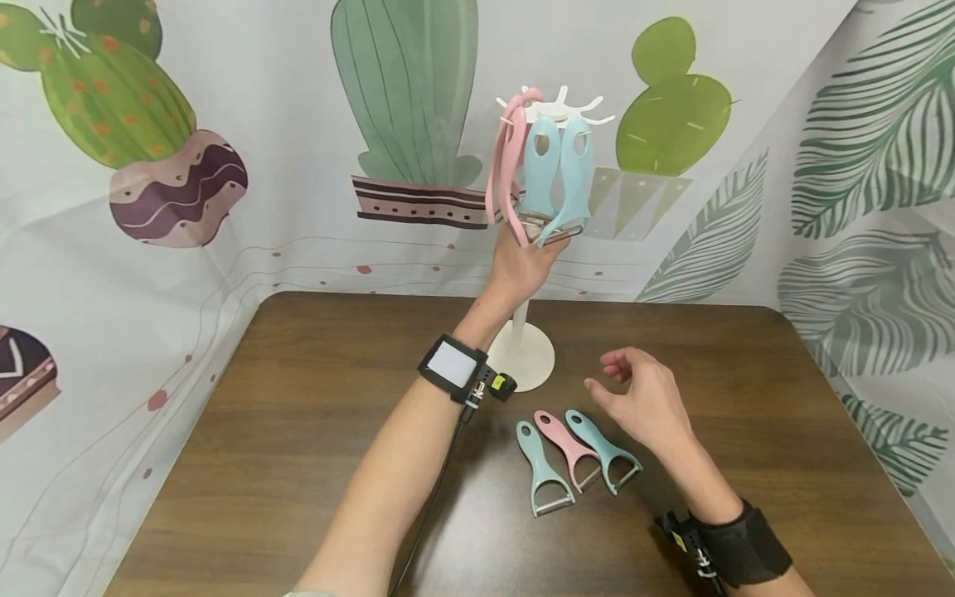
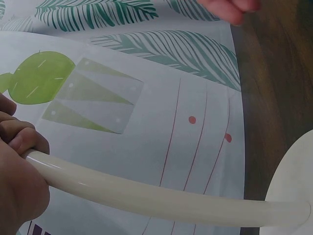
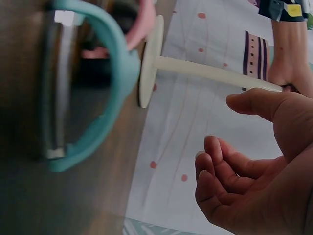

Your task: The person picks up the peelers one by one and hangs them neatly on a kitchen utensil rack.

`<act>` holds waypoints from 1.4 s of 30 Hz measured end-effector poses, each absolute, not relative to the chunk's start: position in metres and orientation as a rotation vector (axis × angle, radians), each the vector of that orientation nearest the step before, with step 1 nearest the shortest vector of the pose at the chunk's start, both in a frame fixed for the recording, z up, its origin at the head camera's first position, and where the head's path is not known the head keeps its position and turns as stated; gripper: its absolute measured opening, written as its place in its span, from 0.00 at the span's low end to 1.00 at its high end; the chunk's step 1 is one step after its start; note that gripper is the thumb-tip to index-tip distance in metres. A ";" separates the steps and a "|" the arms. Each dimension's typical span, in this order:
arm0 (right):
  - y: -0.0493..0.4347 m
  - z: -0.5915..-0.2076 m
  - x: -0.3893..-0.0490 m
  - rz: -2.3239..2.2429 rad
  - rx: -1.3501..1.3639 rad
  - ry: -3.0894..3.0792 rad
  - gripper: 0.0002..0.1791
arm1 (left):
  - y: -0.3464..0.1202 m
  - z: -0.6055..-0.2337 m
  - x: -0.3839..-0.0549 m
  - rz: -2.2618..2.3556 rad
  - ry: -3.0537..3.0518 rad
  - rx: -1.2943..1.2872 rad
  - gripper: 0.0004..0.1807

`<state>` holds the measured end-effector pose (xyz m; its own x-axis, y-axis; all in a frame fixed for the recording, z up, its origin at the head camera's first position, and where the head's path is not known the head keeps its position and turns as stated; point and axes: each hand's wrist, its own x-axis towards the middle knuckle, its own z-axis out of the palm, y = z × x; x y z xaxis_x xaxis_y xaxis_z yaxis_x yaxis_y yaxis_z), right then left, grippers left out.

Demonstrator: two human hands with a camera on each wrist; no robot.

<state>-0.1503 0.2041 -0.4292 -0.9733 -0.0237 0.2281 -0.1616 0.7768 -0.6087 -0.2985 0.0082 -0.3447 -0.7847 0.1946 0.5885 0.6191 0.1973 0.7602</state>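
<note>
My left hand grips the pole of a cream stand, its fingers wrapped round it high up in the left wrist view. Above that hand, two pink peelers and two blue peelers hang from the white hooks. Three more peelers lie side by side on the table: a pale green one, a pink one and a blue one. Just right of these, my right hand hovers with loosely bent fingers and a gap between thumb and fingers, holding nothing.
The stand's round base rests on the brown wooden table, behind the loose peelers. A cloth printed with cacti and leaves hangs behind the table. A black cable runs along the left forearm.
</note>
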 end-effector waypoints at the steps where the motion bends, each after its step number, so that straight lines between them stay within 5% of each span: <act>1: 0.205 -0.432 -0.150 0.972 0.149 -2.771 0.19 | 0.008 -0.345 -0.298 -1.611 -2.114 -0.767 0.31; 13: 0.212 -0.447 -0.140 0.930 0.107 -2.934 0.24 | 0.007 -0.344 -0.300 -1.562 -2.140 -0.769 0.31; 42: 0.217 -0.464 -0.129 0.891 0.133 -3.164 0.15 | 0.009 -0.347 -0.300 -1.623 -2.097 -0.796 0.32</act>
